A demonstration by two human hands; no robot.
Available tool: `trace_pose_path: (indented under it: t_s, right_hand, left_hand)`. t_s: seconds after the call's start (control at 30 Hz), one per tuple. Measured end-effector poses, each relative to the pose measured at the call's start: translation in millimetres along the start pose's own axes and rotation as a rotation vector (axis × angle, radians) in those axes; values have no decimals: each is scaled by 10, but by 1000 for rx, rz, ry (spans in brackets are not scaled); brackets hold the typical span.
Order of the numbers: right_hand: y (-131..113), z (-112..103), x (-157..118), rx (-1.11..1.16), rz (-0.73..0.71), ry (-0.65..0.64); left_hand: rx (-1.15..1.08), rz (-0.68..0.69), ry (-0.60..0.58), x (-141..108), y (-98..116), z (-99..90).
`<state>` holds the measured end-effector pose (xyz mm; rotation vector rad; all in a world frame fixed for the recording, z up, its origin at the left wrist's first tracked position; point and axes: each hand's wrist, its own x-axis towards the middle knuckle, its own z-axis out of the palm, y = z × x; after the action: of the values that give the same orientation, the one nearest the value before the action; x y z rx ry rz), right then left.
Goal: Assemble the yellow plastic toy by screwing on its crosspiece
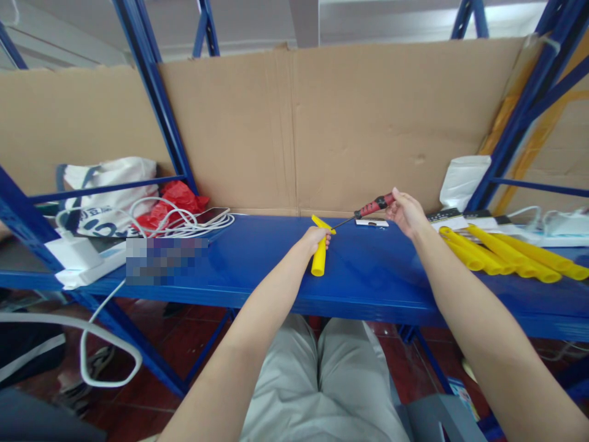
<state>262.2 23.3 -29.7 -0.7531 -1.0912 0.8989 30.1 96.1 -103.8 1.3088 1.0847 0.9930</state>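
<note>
My left hand (318,238) is closed around a yellow piece (318,264) with a tube-like lower end and a wider top, held over the blue shelf surface. In my right hand (405,212) is the end of a red and black screwdriver (375,206). Its thin shaft points down and left, and the tip reaches the yellow piece beside my left fingers; the exact contact is too small to tell. Behind the screwdriver, a small white item (372,223) lies on the blue shelf (257,264).
Several yellow tubes (506,255) lie at the right. A white pouch (462,178) leans near the right post. Left are a white bag (115,215), red plastic (175,202), coiled white cables (202,228) and a power strip (99,267). Cardboard (359,123) stands behind.
</note>
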Motion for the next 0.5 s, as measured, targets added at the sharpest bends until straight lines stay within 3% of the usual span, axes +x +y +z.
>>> trace_pose_path:
  t_s: [0.37, 0.5]
  right_hand:
    - [-67, 40, -72, -1, 16, -81]
    - [-58, 44, -65, 12, 11, -48]
  left_hand:
    - [3, 17, -20, -30, 22, 10]
    - [14, -8, -12, -34, 23, 13]
